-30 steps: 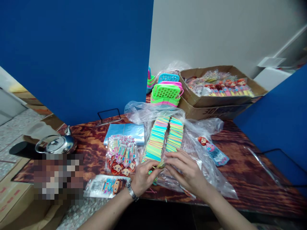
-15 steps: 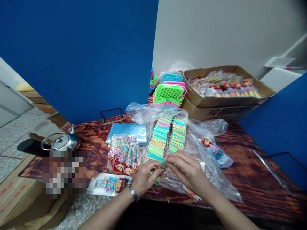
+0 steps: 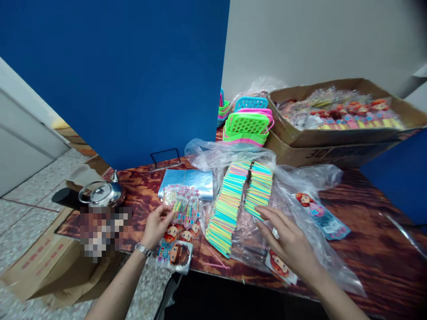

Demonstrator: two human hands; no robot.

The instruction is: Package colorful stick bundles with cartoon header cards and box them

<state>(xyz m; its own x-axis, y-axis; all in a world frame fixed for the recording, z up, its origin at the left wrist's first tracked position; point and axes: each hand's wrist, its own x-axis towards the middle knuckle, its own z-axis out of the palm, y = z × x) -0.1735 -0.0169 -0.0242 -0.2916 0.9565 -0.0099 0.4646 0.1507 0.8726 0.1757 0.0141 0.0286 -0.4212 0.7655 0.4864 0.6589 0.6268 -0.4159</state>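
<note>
My left hand (image 3: pixel 157 226), wearing a metal watch, is over a heap of small printed clear packets (image 3: pixel 187 213) at the left. Its thumb and forefinger come together on a small packet of yellow-green sticks (image 3: pixel 177 206). My right hand (image 3: pixel 288 242) reaches over the right row of thin coloured sticks (image 3: pixel 258 189), fingers apart and fingertips at its near end. A longer left row of sticks (image 3: pixel 224 218) lies beside it on clear plastic film (image 3: pixel 247 244). Below my right hand is a printed card (image 3: pixel 279 266), partly covered.
Blue plastic sleeves (image 3: pixel 195 181) lie behind the packets. Colourful baskets (image 3: pixel 248 126) are stacked at the back, beside a carton (image 3: pixel 333 138) of bagged dolls. A steel kettle (image 3: pixel 103 194) stands left. Two pink sticks (image 3: pixel 216 262) lie near the front edge; a doll-printed pouch (image 3: pixel 322 215) lies right.
My hands have parted from the small piece they were both handling. The left has moved left onto the packet heap; the right has spread its fingers by the sticks. The view has shifted.
</note>
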